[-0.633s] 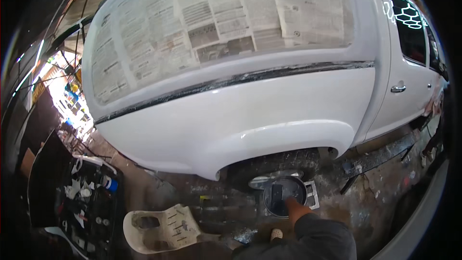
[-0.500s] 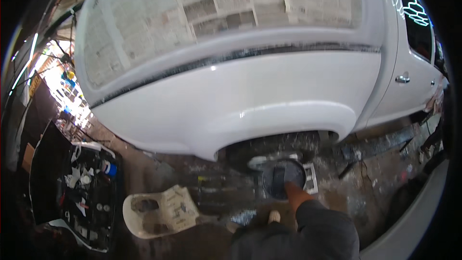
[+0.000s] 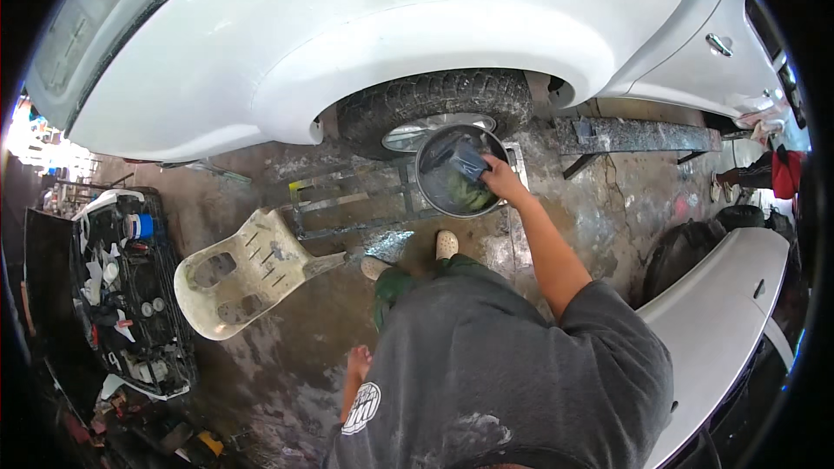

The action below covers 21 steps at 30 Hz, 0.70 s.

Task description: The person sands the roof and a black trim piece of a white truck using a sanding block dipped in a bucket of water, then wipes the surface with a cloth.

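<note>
My right hand (image 3: 499,179) reaches forward into a round black basin (image 3: 426,200). Its fingers are closed on a dark grey rectangular pad (image 3: 467,161), tilted over the basin; its exact kind is unclear. Something greenish (image 3: 467,194) shows in the bottom of the basin. Low at my left side hangs my left hand (image 3: 358,363), its fingers loosely curled and nothing visible in it. Just beyond the basin are the wheel (image 3: 434,95) and white body panel (image 3: 391,26) of a pickup truck.
A cream plastic chair (image 3: 261,274) lies on the wet floor to my left, near a metal frame (image 3: 347,200). Farther left sits a dark car bumper (image 3: 139,295) holding loose items. A speckled bench (image 3: 634,135) stands right; a pale car panel (image 3: 712,330) is close behind my right side.
My view has tipped downward, so the truck's papered window has mostly left the picture and my torso shows. The pad, lying in the basin before, is now raised and tilted in my right hand.
</note>
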Each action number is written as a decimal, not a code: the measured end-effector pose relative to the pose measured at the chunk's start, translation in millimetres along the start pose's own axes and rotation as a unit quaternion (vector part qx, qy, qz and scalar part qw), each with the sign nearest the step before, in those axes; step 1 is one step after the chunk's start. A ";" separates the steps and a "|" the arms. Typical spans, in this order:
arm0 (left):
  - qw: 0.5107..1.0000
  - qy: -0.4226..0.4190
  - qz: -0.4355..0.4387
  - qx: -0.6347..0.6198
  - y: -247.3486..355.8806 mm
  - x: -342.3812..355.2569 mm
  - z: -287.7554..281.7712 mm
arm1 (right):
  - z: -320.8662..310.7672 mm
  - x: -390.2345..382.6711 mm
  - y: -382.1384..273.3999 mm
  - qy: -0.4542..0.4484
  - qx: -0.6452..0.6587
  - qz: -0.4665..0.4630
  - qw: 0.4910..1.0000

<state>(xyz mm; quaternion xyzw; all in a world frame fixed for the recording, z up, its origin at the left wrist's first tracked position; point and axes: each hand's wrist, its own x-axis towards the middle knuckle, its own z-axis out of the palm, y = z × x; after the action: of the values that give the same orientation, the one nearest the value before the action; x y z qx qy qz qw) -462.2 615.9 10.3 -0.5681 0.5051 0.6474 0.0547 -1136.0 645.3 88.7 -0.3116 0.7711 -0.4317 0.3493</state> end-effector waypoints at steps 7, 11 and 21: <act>0.980 0.170 0.027 0.104 58.7 46.2 -41.7 | -14.1 -22.4 -93.3 -0.135 0.327 0.191 0.916; 0.963 0.084 0.201 0.159 235.2 70.7 9.4 | -31.3 -38.8 -89.7 -0.124 0.368 0.224 0.894; 0.936 -0.200 0.279 -0.080 504.4 48.0 188.5 | -11.4 -55.3 -127.9 -0.365 0.601 0.020 0.711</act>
<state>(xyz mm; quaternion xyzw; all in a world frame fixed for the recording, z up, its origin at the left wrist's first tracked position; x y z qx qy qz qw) -932.3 482.7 241.5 -0.2653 0.5687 0.7751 -0.0735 -1091.2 638.2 221.0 -0.1535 0.1674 -0.6498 0.7253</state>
